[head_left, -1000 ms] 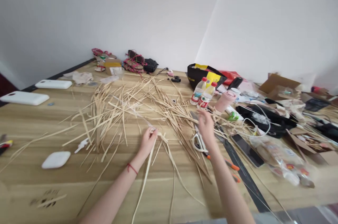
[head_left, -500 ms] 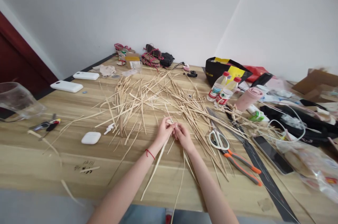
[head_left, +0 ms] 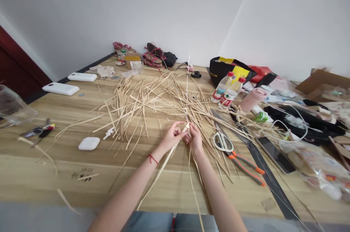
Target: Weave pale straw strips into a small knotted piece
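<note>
My left hand [head_left: 175, 134] pinches a small woven piece of straw strips [head_left: 187, 127] near the table's front. Closed on the same piece from the other side is my right hand [head_left: 195, 138]. Long pale strips hang from it toward me, one on the left past my wrist and others between my forearms. A thin strip stands up from the piece and points away from me. Fingers hide much of the weave. Just beyond my hands lies a loose heap of straw strips [head_left: 142, 106].
White-handled scissors [head_left: 223, 141] and orange-handled pliers [head_left: 247, 168] lie to the right, near a phone [head_left: 276, 154]. Two bottles [head_left: 221, 87] and a pink cup [head_left: 253, 99] stand behind them. A white earphone case [head_left: 89, 143] rests left.
Both hands have shifted slightly right, and the woven piece is turned more upright between the fingers. A thin strip now sticks up far above it. The view has shifted a little.
</note>
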### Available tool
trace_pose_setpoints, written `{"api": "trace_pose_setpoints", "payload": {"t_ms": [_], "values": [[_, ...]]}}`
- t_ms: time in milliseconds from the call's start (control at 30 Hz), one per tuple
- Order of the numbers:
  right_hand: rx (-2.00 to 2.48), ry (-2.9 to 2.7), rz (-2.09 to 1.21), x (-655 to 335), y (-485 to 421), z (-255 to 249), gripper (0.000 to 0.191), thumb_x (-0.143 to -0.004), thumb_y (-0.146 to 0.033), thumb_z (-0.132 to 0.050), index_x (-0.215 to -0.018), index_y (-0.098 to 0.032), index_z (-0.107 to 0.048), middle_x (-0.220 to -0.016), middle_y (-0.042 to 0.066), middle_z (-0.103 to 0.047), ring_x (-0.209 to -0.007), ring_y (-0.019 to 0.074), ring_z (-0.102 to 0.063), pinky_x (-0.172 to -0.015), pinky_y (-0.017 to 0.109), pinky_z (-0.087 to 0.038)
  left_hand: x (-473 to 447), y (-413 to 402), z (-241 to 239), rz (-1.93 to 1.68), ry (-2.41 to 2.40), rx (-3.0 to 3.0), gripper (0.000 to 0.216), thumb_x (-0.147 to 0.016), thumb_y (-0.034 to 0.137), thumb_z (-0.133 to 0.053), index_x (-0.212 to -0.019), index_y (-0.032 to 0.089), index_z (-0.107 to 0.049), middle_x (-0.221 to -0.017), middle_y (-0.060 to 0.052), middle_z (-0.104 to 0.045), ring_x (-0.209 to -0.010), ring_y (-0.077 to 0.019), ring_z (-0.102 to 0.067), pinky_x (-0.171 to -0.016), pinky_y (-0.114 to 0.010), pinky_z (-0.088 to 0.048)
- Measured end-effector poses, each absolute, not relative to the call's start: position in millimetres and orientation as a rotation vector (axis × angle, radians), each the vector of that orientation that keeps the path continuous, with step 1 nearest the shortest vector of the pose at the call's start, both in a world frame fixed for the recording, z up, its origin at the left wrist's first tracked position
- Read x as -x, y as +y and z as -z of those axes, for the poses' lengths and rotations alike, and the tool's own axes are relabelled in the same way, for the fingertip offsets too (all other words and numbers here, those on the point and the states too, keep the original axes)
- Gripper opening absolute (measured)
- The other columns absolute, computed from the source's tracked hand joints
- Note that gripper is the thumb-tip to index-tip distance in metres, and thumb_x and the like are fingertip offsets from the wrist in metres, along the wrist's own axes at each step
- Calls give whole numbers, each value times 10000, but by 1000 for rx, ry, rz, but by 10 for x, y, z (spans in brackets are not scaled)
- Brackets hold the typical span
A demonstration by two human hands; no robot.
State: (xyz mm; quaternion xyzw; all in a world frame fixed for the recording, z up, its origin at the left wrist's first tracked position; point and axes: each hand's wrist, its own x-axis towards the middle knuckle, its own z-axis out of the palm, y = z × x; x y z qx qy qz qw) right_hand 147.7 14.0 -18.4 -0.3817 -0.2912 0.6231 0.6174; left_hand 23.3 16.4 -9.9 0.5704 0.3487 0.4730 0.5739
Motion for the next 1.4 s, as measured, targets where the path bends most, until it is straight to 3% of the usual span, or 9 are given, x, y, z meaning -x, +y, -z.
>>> {"api": "trace_pose_setpoints", "payload": {"t_ms": [133, 367, 633, 833, 967, 1067, 1233, 1400], "values": [[876, -670, -1405, -1472, 123, 162, 298, -714, -358, -635, -973, -216, -593, -545, -71, -455, -375, 40, -333, -335, 156, -204, -224, 122, 39, -1017, 742, -1336, 527, -768, 307, -628, -1250, 190, -450, -571, 90, -330, -516, -61, -346, -520, -187, -305], [851, -691, -1394, -1451, 105, 88, 269, -713, -342, -613, -946, -212, -576, -521, -75, -459, -362, 44, -320, -330, 156, -202, -177, 107, -58, -883, 701, -1271, 573, -767, 235, -604, -1299, 172, -401, -648, 36, -520, -532, -66, -439, -506, -186, -329], [843, -691, -1393, -1454, 114, 111, 304, -718, -333, -576, -998, -215, -566, -525, -68, -467, -378, 67, -357, -345, 179, -239, -73, 104, -81, -778, 629, -1287, 712, -736, 174, -592, -1380, 182, -289, -721, 8, -592, -498, -69, -472, -467, -185, -353], [867, -749, -1366, -1473, 110, 94, 282, -710, -316, -591, -975, -221, -583, -569, -57, -495, -405, 78, -375, -368, 195, -264, -116, 120, -93, -832, 662, -1270, 577, -781, 270, -590, -1316, 191, -390, -765, -18, -622, -551, -85, -510, -497, -192, -382], [877, -891, -1351, -1439, 72, 51, 257, -736, -338, -608, -968, -231, -583, -690, -21, -571, -551, 119, -501, -498, 230, -400, -191, 162, -20, -1043, 778, -1210, 396, -764, 357, -617, -1104, 170, -537, -846, -44, -626, -735, -142, -592, -646, -242, -469], [823, -1020, -1323, -1406, 65, 37, 279, -762, -368, -608, -1005, -239, -559, -697, -20, -567, -609, 133, -525, -586, 255, -440, -199, 200, 62, -1143, 846, -1248, 331, -768, 392, -609, -1003, 165, -563, -842, -40, -618, -735, -142, -585, -656, -245, -476], [836, -1189, -1211, -1381, 67, 43, 309, -801, -418, -572, -1042, -239, -501, -830, 14, -595, -745, 161, -573, -722, 312, -479, -151, 233, 131, -1165, 921, -1355, 306, -808, 426, -551, -972, 168, -561, -835, -38, -606, -690, -133, -563, -593, -222, -455], [1025, -1401, -852, -1380, -12, 38, 274, -860, -398, -495, -1066, -219, -511, -995, 75, -580, -905, 200, -542, -823, 366, -439, -123, 205, 95, -1167, 964, -1511, 289, -853, 418, -485, -993, 173, -548, -856, -40, -586, -722, -142, -548, -645, -242, -451]]}}
